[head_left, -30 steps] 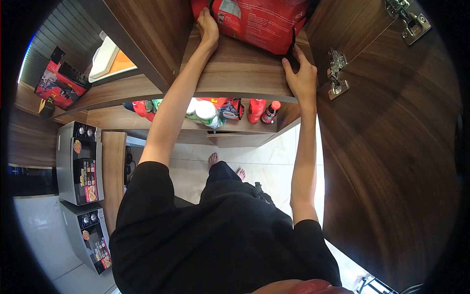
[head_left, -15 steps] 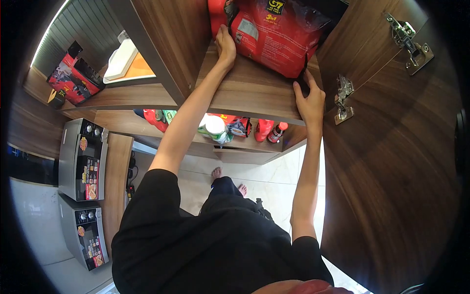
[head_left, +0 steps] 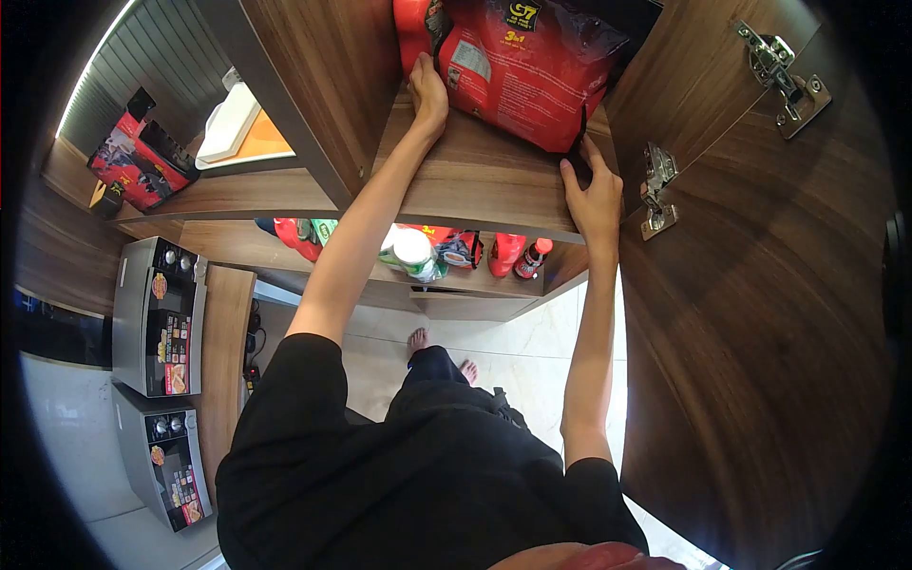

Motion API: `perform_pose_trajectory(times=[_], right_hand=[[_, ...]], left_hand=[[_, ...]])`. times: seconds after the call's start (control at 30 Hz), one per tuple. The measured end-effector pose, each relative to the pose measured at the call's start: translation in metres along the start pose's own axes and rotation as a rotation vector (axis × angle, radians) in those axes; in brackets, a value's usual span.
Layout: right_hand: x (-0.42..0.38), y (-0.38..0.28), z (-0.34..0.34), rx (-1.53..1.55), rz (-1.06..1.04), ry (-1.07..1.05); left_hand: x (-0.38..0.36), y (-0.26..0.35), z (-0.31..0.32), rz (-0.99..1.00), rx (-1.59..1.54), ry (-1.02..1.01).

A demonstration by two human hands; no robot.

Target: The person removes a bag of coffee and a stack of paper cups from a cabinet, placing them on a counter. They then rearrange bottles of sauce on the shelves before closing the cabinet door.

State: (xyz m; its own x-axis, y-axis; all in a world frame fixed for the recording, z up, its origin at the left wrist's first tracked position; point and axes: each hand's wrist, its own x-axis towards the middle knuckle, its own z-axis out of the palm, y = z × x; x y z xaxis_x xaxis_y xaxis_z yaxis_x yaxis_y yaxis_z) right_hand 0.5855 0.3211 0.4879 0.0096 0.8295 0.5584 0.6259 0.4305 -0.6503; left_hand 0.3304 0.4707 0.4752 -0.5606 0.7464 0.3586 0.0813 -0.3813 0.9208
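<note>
At far left we see two microwave ovens (head_left: 157, 313) stacked beside a wooden counter, and a red box (head_left: 138, 161) on a ledge above. Our left hand (head_left: 429, 95) presses against the left edge of the large red coffee bag (head_left: 532, 66), fingers curled on it; the bag stands on the upper cabinet shelf (head_left: 475, 180). Our right hand (head_left: 594, 195) grips the bag's lower right corner. Red bottles (head_left: 518, 252) stand on the shelf below, the open cabinet door (head_left: 760, 285) at right.

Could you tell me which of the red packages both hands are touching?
The large red coffee bag in the open cupboard, between left hand and right hand; the other red package lies far left.
</note>
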Motion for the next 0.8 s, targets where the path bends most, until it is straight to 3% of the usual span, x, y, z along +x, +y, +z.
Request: perform_pose_trajectory(times=[0.8], right_hand=[[-0.0005,-0.0039,-0.0012,-0.014,0.010,-0.004]], left_hand=[[-0.0005,0.0006,-0.0007,-0.032,0.024,0.017]])
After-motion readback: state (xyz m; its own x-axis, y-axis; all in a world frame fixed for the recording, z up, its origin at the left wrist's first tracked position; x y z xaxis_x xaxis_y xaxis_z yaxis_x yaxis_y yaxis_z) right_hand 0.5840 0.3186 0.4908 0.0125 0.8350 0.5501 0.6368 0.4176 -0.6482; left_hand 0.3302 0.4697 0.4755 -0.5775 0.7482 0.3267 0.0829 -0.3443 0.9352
